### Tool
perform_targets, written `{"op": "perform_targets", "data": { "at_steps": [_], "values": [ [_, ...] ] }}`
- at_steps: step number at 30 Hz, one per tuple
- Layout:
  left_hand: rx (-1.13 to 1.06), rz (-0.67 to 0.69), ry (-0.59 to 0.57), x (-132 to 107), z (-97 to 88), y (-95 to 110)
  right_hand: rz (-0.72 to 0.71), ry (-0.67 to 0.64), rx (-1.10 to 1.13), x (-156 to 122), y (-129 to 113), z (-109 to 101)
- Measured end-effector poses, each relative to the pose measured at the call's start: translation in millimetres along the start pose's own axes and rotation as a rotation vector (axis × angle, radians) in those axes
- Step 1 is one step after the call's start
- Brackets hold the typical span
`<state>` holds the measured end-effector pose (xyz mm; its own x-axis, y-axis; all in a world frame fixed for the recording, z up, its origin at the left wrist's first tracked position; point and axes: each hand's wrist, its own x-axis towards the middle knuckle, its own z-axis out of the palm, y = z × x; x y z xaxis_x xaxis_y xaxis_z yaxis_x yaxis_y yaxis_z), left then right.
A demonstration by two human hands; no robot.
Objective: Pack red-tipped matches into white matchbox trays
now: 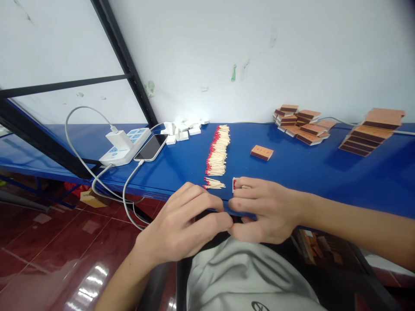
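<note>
My left hand (189,222) is at the table's front edge, thumb and forefinger bent close together; anything between their tips is hidden. Its fingertips nearly meet those of my right hand (264,209). My right hand's curled fingers lie over a white matchbox tray (234,185) with red-tipped matches in it, covering most of it. Just left of the tray lies a small bunch of loose matches (214,183). Behind that, a long row of matches (218,151) runs toward the wall, red heads to the left. An orange-brown matchbox (262,152) lies beyond my right hand.
Along the wall are white trays (183,129), a heap of matchboxes (301,123) and a leaning stack of matchbox sleeves (372,131). On the left, a phone (151,147) and a power strip (125,147) with cables lie by a black metal frame (121,56).
</note>
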<state>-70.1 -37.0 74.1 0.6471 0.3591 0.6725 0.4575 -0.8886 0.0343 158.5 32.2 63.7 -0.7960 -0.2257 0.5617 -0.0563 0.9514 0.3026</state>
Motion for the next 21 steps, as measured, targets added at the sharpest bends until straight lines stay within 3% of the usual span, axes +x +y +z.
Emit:
{"op": "perform_targets", "data": {
  "at_steps": [8,21],
  "values": [
    [0.194,0.049,0.065,-1.3,2.7,-1.9,0.038,-0.026,0.066,-1.8,1.0,1.7],
    [0.160,0.015,0.164,0.5,3.9,-2.2,0.046,-0.045,0.051,-4.2,3.2,0.3]
  ]
}}
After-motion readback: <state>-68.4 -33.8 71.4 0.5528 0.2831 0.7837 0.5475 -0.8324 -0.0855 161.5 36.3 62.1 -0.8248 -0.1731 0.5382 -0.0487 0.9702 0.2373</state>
